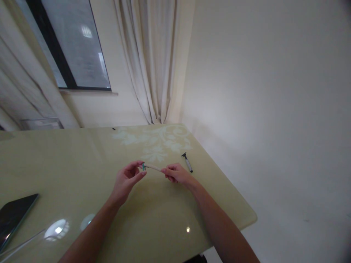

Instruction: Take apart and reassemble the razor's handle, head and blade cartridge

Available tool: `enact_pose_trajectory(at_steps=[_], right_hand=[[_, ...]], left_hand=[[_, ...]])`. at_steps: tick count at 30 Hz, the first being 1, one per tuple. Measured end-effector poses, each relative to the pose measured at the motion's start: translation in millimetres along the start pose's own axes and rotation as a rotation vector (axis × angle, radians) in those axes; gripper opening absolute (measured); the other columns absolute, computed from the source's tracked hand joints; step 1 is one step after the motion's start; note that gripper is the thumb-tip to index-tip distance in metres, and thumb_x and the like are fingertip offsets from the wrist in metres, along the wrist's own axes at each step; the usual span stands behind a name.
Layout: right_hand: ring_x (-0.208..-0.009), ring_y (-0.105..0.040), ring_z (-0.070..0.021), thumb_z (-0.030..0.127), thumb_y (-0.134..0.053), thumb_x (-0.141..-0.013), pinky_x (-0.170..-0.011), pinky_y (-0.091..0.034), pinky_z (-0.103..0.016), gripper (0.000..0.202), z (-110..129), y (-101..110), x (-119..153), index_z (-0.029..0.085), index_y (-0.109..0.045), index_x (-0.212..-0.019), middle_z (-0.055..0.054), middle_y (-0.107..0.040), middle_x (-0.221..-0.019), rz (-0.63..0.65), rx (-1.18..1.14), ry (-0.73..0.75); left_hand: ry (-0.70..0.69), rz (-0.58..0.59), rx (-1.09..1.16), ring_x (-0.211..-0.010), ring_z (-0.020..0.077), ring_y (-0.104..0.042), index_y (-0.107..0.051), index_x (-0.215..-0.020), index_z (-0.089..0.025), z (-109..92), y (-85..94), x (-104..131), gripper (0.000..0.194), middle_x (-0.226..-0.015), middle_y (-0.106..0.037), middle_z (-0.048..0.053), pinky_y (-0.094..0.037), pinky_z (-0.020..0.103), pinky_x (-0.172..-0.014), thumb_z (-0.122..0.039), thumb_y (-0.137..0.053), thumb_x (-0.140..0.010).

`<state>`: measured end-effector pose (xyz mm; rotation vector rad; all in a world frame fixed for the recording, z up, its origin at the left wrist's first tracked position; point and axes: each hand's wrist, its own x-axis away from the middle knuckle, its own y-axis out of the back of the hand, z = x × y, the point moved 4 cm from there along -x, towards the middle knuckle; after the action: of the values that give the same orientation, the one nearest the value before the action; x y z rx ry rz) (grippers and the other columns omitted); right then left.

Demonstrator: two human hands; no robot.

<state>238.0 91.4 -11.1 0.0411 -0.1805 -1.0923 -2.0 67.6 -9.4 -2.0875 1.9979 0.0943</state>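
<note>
Currently my left hand (126, 179) and right hand (175, 172) pinch a slim cream-handled, green-headed razor (151, 167) above the counter (82, 160); black-headed grey razor (187, 162) lies untouched.

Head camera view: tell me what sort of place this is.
Probably a room in a home, perhaps a dining corner. A glossy table with a floral pattern stands by a curtained window. The hands hold a pale razor; a dark razor lies nearby.

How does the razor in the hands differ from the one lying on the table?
The held razor has a pale handle and green head; the table razor is dark with a grey grip. The first is gripped between left hand and right hand; the second lies untouched. Both are slim.
</note>
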Motion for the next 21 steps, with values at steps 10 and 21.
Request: enact_pose_trajectory(at_steps=[10,21], right_hand=[[-0.044,-0.040,-0.0075,0.073,-0.077,-0.078,-0.044,-0.028,-0.023,0.058,-2.8,2.7,-1.0,0.018,-0.061,-0.067,0.005,-0.052,-0.051,0.013,-0.022,0.003],[-0.042,-0.038,-0.0070,0.071,-0.078,-0.078,-0.043,-0.026,-0.023,0.057,-3.1,4.8,1.1,0.017,-0.062,-0.067,0.005,-0.052,-0.050,0.049,-0.071,-0.025]], left_hand=[[0.001,0.012,0.004,-0.065,0.0122,-0.053,-0.080,-0.106,-0.021,-1.3,-3.4,0.3,0.045,-0.072,-0.061,-0.002,-0.043,0.022,-0.059,-0.036,-0.095,-0.067],[0.011,0.031,0.029,-0.066,0.0121,-0.052,-0.081,-0.105,-0.022,1.8,-8.4,1.3,0.044,-0.073,-0.061,-0.002,-0.044,0.022,-0.061,-0.036,-0.096,-0.066]])
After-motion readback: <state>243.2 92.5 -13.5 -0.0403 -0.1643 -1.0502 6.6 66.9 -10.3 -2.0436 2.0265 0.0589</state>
